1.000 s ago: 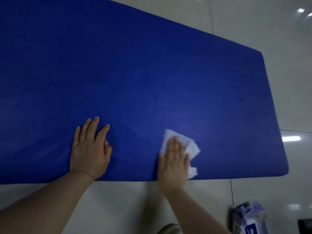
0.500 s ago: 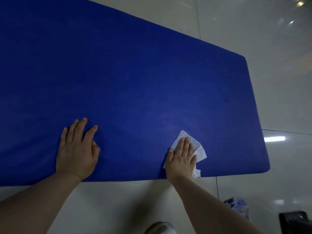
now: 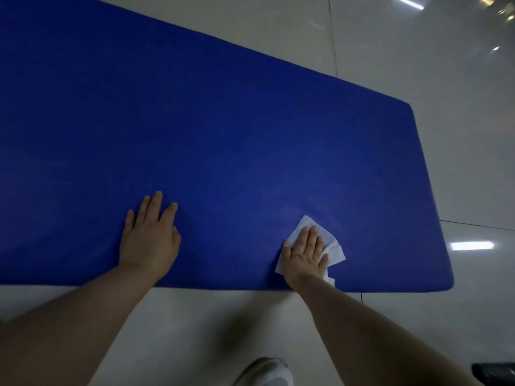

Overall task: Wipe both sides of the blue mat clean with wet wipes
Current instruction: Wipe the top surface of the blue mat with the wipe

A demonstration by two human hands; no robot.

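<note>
Blue mat [image 3: 223, 135] is mid-wipe, seemingly: flat right hand [image 3: 305, 257] presses wet wipe [image 3: 331, 246] near its edge, spread left hand [image 3: 149, 238] steadies, underside undone.

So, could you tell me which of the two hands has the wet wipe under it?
The right hand presses the white wet wipe flat on the blue mat; the left hand rests bare on it.

right hand [image 3: 305, 254] and wet wipe [image 3: 328, 243] slid rightward along mat's [image 3: 250, 135] near edge, wipes pack out of view
</note>
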